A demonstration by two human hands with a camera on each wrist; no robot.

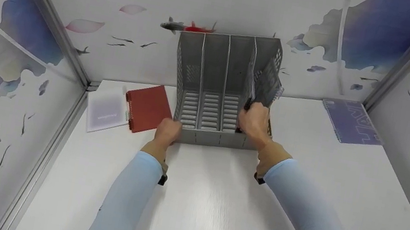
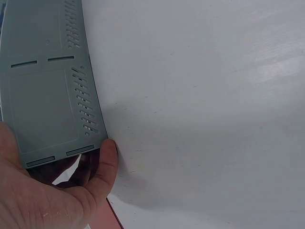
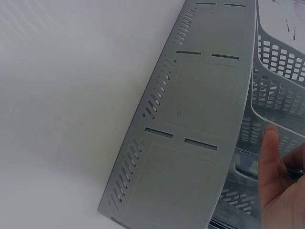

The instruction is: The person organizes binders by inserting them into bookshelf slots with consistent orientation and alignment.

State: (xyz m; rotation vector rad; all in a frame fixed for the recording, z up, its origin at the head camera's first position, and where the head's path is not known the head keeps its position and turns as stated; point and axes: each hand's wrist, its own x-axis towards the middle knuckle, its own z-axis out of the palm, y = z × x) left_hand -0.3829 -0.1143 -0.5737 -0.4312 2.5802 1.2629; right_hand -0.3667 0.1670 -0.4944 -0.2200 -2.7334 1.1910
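A grey plastic file rack (image 1: 217, 140) with tall dividers stands against the back wall of the table. My left hand (image 1: 168, 130) grips its front left corner; in the left wrist view the thumb and a finger lie on either side of the rack's end. My right hand (image 1: 255, 120) is inside the rightmost compartment, fingers curled at the lower part of a dark spiral-bound notebook (image 1: 269, 82) that stands tilted there. In the right wrist view the thumb (image 3: 269, 150) points up beside the divider, while the other fingers are largely hidden.
Left of the rack lie a red ring-bound notebook (image 1: 149, 109) and a pale lilac notebook (image 1: 106, 111), edges touching. A purple spiral notebook (image 1: 353, 122) lies at the back right. Printed wall panels (image 1: 233, 2) enclose the white table (image 1: 197, 206) at the back and sides.
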